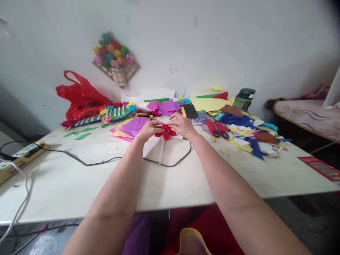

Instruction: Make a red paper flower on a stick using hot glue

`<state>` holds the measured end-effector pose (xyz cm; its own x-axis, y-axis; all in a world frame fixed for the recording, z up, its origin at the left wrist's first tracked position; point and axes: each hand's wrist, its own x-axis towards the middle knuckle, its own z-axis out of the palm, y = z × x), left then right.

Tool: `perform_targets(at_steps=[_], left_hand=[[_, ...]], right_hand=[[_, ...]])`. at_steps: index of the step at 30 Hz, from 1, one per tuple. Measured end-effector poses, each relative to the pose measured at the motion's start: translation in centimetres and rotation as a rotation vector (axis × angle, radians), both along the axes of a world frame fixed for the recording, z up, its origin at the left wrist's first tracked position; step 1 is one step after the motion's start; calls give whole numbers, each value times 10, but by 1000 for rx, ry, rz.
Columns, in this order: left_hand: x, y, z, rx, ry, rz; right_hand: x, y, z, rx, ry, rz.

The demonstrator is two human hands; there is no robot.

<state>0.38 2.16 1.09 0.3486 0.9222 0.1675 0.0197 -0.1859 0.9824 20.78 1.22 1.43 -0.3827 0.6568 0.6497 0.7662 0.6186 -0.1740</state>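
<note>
A red paper flower (166,131) with crumpled petals sits between my two hands above the middle of the table. My left hand (151,130) pinches its left side with the fingertips. On the other side my right hand (181,124) has thumb and fingers closed at the upper right petals. Below the flower a pale translucent stick (161,151) points toward me. It looks like a glue stick, and the tool it may belong to is mostly covered by the flower and hands. A black cord (183,159) loops around close by.
Purple paper sheets (136,126) lie left of my hands. Black-handled scissors (220,133), a phone (190,111) and paper scraps (245,131) are to the right. A red plastic bag (82,95), green leaf cutouts (83,136) and a power strip (23,156) are leftward. A dark bottle (243,99) stands behind.
</note>
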Motion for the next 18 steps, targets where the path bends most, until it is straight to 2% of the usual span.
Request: perform_targets(at_steps=[8,18], left_hand=[[1,-2,0,-32,-88,-15],[1,1,-5,-5,-128,-42]], right_hand=[[3,3,-3,7,50,22],[-3,-9,5,-63,16,-81]])
